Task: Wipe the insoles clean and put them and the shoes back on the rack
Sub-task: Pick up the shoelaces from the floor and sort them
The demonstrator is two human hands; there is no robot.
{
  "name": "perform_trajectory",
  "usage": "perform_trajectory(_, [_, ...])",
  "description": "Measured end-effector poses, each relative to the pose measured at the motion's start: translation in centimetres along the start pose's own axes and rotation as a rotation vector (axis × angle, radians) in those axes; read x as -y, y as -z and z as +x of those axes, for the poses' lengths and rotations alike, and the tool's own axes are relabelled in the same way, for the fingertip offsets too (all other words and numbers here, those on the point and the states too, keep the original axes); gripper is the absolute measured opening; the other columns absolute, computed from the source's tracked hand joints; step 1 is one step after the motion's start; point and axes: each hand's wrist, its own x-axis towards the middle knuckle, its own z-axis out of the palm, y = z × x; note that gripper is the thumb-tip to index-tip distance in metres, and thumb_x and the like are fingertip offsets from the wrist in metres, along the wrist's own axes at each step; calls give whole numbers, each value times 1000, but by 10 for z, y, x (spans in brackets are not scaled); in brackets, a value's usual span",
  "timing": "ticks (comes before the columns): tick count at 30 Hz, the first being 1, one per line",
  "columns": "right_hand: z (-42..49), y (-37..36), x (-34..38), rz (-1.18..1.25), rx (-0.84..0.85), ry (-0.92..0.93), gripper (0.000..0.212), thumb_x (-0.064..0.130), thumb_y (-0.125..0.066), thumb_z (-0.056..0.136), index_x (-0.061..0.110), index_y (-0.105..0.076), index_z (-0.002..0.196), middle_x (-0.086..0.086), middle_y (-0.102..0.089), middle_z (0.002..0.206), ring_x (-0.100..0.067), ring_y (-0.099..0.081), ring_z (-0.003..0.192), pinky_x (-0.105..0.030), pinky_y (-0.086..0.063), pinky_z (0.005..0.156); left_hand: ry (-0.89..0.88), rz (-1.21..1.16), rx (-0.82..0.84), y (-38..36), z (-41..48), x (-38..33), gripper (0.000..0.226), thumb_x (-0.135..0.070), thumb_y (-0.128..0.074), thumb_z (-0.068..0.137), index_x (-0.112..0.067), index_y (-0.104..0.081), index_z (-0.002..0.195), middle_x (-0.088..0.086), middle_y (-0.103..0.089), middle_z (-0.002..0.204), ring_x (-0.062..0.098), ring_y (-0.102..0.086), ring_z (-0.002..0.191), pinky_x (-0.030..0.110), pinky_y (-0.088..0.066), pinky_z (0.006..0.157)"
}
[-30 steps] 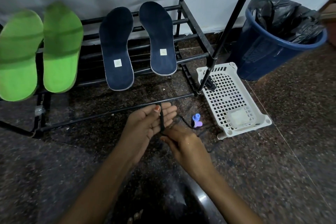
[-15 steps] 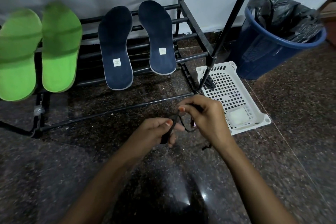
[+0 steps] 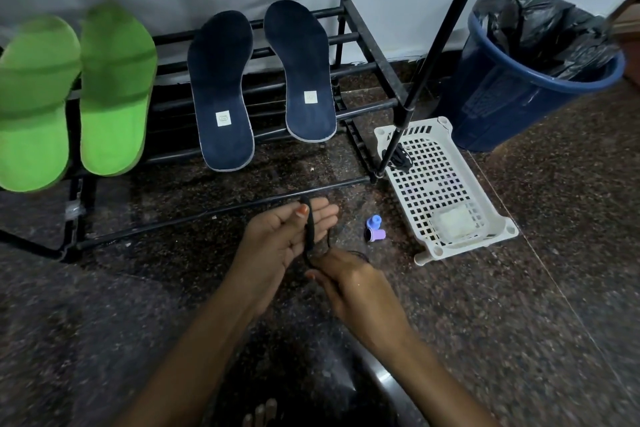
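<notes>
Up on the rack (image 3: 444,31) lie the light, bendy insoles (image 3: 221,90), best held at the heel, while the flat left hand (image 3: 277,239) pins a floppy black lace (image 3: 310,229) with its thumb and the right hand (image 3: 353,288) pinches its end.

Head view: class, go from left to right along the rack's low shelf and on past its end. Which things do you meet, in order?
Green insole → second green insole → navy insole → second navy insole → white basket → blue bin.
</notes>
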Motion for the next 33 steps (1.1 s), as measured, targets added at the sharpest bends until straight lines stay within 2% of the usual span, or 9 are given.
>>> perform_trajectory(3, [5, 16, 2, -133, -54, 57, 29, 30, -41, 86, 17, -67, 86, 3, -64, 80, -18, -60, 72, -25, -43, 58, 1, 264, -3, -1, -1, 6, 26, -6, -40, 97, -3, -65, 104, -1, -73, 92, 8, -69, 86, 14, -52, 72])
perform_trajectory(7, [15, 29, -4, -52, -106, 89, 27, 27, -45, 84, 12, -68, 86, 0, -64, 79, -16, -56, 70, -21, -40, 64, -71, 548, 32, -4, -3, 4, 25, -5, -41, 97, -6, -66, 95, -20, -59, 49, -11, -53, 47, 1, -35, 50])
perform_trajectory(13, [27, 36, -8, 154, -165, 45, 18, 24, -52, 85, 13, -66, 86, 5, -58, 75, -6, -55, 70, -19, -44, 61, -25, 608, 76, 0, -1, -3, 35, -9, -39, 98, -10, -65, 74, -6, -66, 58, -4, -56, 51, 6, -38, 53])
perform_trajectory(16, [34, 41, -11, 323, -236, -49, 10, 6, -61, 81, 11, -70, 81, 11, -62, 75, -2, -59, 73, -8, -42, 65, 32, 510, 149, 3, 0, 0, 32, -9, -36, 98, -7, -66, 87, 1, -69, 64, 7, -57, 56, 14, -44, 59])
perform_trajectory(20, [37, 38, -18, 752, -227, -335, 19, 5, -64, 82, 22, -69, 76, 11, -68, 67, -2, -62, 67, -18, -47, 66, 83, 394, 183, 5, 0, 1, 35, -12, -33, 97, -9, -67, 87, -1, -59, 53, 17, -53, 61, 20, -45, 63])
perform_trajectory(24, [35, 32, -21, 833, -192, -329, 16, 3, -60, 83, 15, -70, 80, 8, -70, 71, -2, -63, 70, -15, -47, 68, 115, 227, 199, -1, -4, 0, 30, -20, -41, 88, -3, -65, 86, -1, -53, 51, 8, -51, 51, 30, -52, 78])
perform_trajectory(26, [29, 23, -17, 879, -137, -342, 14, 2, -57, 86, 8, -69, 83, 4, -67, 68, 3, -59, 59, -11, -45, 62, 112, 43, 130, -3, -4, -2, 31, -24, -43, 80, 0, -63, 86, 4, -56, 55, 7, -52, 47, 30, -54, 75])
perform_trajectory(30, [12, 1, -7, 609, -77, -235, 25, 17, -57, 84, 28, -56, 61, 15, -53, 56, 8, -49, 54, -6, -33, 58, 32, -79, 37, -2, 0, -5, 30, -22, -38, 91, -4, -63, 92, 5, -73, 74, 10, -69, 66, 22, -56, 70])
perform_trajectory(33, [4, -3, -2, 299, -47, -72, 13, 23, -51, 88, 25, -52, 75, 13, -49, 63, 4, -51, 62, -10, -36, 59, -4, -54, -6, -2, 2, -5, 28, -14, -36, 96, -5, -62, 99, 7, -74, 90, 11, -70, 82, 20, -55, 79])
